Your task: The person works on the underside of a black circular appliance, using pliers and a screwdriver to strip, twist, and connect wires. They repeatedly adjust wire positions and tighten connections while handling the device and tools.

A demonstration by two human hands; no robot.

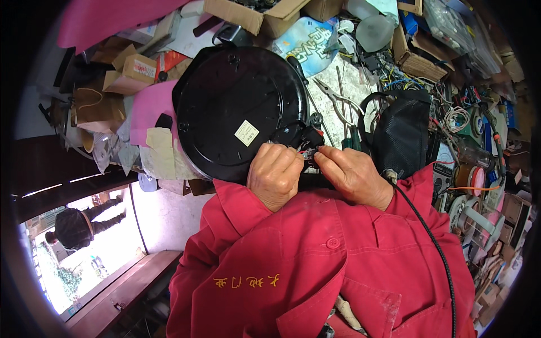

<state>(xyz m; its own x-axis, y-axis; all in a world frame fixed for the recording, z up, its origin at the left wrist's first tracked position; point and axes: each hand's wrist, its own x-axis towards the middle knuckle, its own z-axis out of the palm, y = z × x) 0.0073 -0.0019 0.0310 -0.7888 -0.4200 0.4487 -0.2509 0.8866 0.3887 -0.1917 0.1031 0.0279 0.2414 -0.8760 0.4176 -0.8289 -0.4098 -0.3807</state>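
A large round black appliance [220,90] lies with its flat base up, a pale square label [246,133] on it. At its near right edge, my left hand [276,173] and my right hand [354,173] meet with fingers bent and pinched. Between the fingertips is a small dark part with a bit of red wire [307,154]; its exact kind is too small to tell. My left hand rests against the appliance's rim. Just beyond my right hand stand dark-handled screwdrivers [353,138], and pliers [338,100] lie open further back.
A black fabric bag [401,132] stands right of my hands, with a multimeter [443,172] beyond it. Tangled wires [456,118] and cardboard boxes [417,53] crowd the right and back. A black cable [431,236] runs down over my right sleeve. Another person [73,228] is outside the doorway, left.
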